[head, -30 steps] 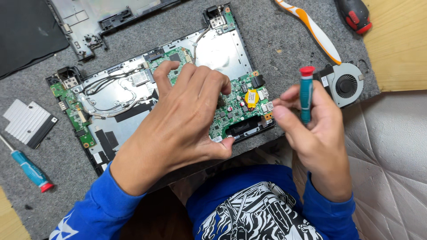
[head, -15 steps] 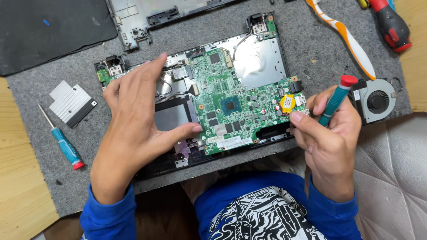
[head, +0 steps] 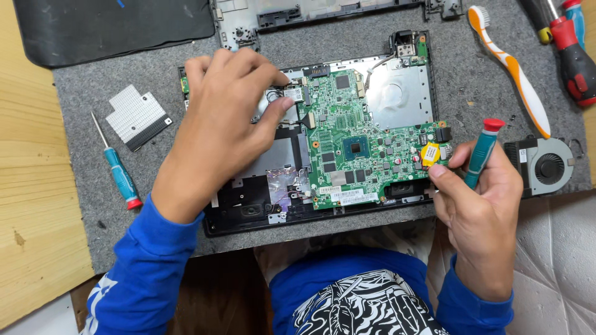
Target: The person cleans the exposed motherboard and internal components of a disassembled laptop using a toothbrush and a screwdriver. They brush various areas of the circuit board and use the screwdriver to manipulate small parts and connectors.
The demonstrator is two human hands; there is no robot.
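Observation:
An opened laptop base (head: 261, 214) lies on a grey felt mat, its green motherboard (head: 363, 149) exposed with a yellow coin cell at the right edge. My left hand (head: 220, 124) rests on the left half of the base, thumb tip touching a small card at the board's upper left corner. My right hand (head: 478, 205) sits at the board's right edge, gripping a teal screwdriver with a red cap (head: 483, 152) held upright; its index and thumb tips touch the board's lower right corner.
A cooling fan (head: 546, 167) lies right of the base. An orange-and-white toothbrush (head: 512, 68), red-handled screwdrivers (head: 574, 49), a second teal screwdriver (head: 118, 170), a metal heat-sink plate (head: 136, 115), a black cover (head: 112, 28) and a grey frame (head: 323, 12) surround it. Wooden table at left.
The view has shifted so the laptop sits further right. My left hand slid off the motherboard to the base's left side, uncovering the board. My right hand keeps the screwdriver.

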